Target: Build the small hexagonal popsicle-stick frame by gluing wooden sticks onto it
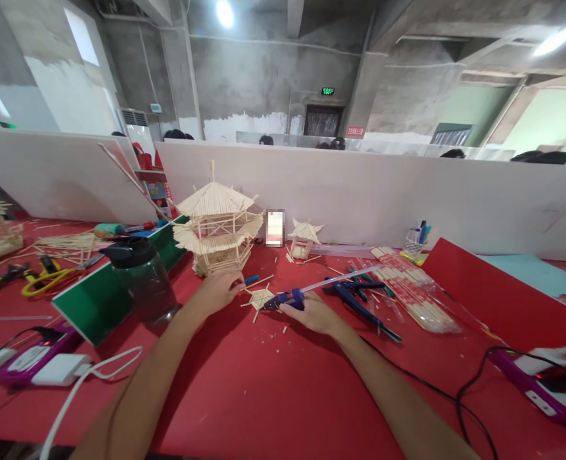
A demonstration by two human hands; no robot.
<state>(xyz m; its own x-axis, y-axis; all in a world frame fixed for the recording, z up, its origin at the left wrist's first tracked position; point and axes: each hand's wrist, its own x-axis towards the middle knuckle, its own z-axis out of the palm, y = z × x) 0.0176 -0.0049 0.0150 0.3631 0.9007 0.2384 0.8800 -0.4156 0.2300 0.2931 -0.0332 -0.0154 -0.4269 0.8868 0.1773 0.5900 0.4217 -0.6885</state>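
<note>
My right hand (312, 312) is closed round a dark blue hot glue gun (285, 299), and a long clear glue stick (343, 277) juts from its back. The gun's nozzle points left, at the right side of a small flat hexagonal frame of wooden sticks (260, 298) on the red table. Just left of the frame, my left hand (221, 289) has its fingers closed on a thin pen-like tool (251, 280) with a blue end; its exact kind is unclear. Behind that hand stands a two-tiered stick pavilion (218, 223). A smaller pavilion (305, 239) sits farther right.
Blue-handled cutters (359, 300) and bagged sticks (412, 291) lie to the right. A dark water bottle (142, 281) and a green board (94, 310) stand left. Power strips (38, 358) with cables flank both sides. A white partition (359, 191) closes the back.
</note>
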